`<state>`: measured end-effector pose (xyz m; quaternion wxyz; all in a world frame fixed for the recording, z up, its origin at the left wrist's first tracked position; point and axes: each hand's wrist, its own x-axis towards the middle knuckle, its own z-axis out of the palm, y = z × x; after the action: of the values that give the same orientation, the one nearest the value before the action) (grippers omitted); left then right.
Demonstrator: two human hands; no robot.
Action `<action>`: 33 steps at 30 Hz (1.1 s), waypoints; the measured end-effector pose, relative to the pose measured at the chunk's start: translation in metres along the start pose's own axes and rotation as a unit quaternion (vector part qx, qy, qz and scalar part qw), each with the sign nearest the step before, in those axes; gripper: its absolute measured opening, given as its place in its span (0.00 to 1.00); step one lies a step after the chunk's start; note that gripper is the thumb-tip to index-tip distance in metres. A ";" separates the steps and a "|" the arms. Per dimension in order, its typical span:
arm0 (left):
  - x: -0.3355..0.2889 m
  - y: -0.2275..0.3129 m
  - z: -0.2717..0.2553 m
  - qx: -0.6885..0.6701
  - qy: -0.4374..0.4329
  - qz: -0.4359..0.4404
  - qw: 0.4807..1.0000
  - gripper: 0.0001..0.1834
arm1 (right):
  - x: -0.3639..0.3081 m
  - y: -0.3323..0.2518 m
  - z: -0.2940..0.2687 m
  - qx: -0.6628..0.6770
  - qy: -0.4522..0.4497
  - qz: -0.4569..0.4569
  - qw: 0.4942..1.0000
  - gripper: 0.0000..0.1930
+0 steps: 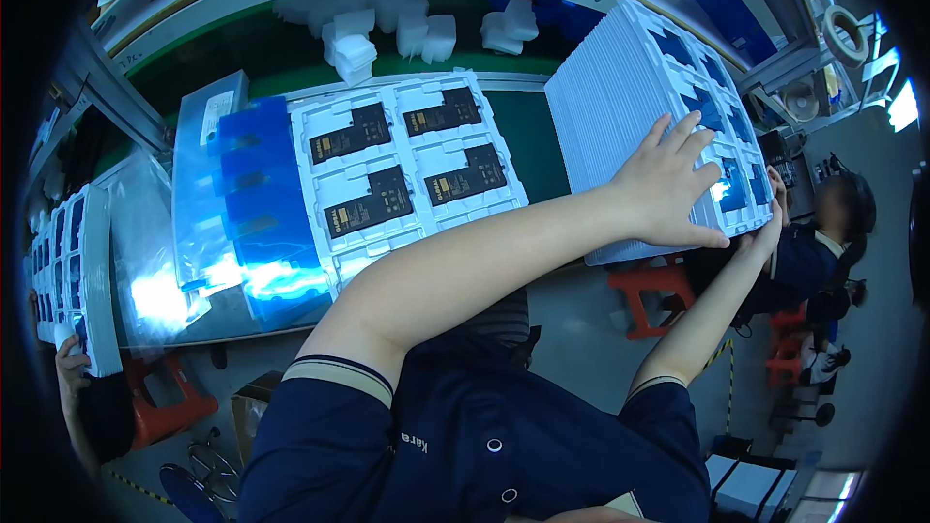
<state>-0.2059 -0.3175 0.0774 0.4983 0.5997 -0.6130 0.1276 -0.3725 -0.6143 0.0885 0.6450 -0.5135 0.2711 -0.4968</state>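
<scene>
A tall stack of white plastic trays [605, 87] stands on the right part of the bench, with dark, blue-sheened flat pieces in the top tray's pockets. My left hand [664, 179] lies across the top tray near its front edge, fingers spread. At the stack's right front corner, my right hand [768, 223] has its fingers curled round the edge; part of it is hidden. Left of the stack, another white tray [373, 167] holds several black phone batteries [368, 201] in its pockets. Blue plastic film [266, 174] borders that tray's left side.
Clear plastic sheets [145, 232] cover the bench further left. Another person's hand [70, 363] touches a second tray stack [92, 261] at far left. White foam pieces [351, 46] lie under the shelf. Red stools [647, 295] and a seated person [809, 257] are beyond the bench.
</scene>
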 end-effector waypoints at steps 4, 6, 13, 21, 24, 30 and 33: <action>0.003 -0.003 -0.003 0.024 -0.009 0.000 1.000 0.44 | 0.006 0.000 -0.011 -0.004 0.006 -0.014 1.000 0.23; 0.002 -0.003 -0.004 0.039 -0.016 -0.004 0.999 0.44 | 0.008 0.002 -0.011 -0.011 0.019 -0.018 1.000 0.22; -0.003 0.003 0.003 0.034 0.010 0.006 0.999 0.43 | 0.021 0.001 -0.015 -0.040 0.042 -0.024 0.998 0.23; -0.005 0.003 0.011 0.040 0.035 0.019 0.998 0.43 | 0.023 0.008 -0.021 -0.001 0.024 -0.040 0.999 0.22; -0.005 -0.003 0.012 0.029 0.031 0.041 0.998 0.43 | 0.032 0.011 -0.043 -0.008 -0.012 -0.089 0.996 0.22; -0.012 -0.002 -0.010 0.077 -0.017 0.067 0.995 0.44 | 0.056 0.028 -0.059 0.028 -0.007 -0.129 0.991 0.21; -0.063 -0.002 -0.055 0.029 -0.120 0.022 0.992 0.42 | 0.025 0.029 -0.016 0.072 -0.058 -0.096 0.991 0.20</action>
<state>-0.1931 -0.2384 0.0543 0.4005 0.6113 -0.6775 0.0828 -0.3668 -0.6443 0.0599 0.6444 -0.5171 0.1459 -0.5441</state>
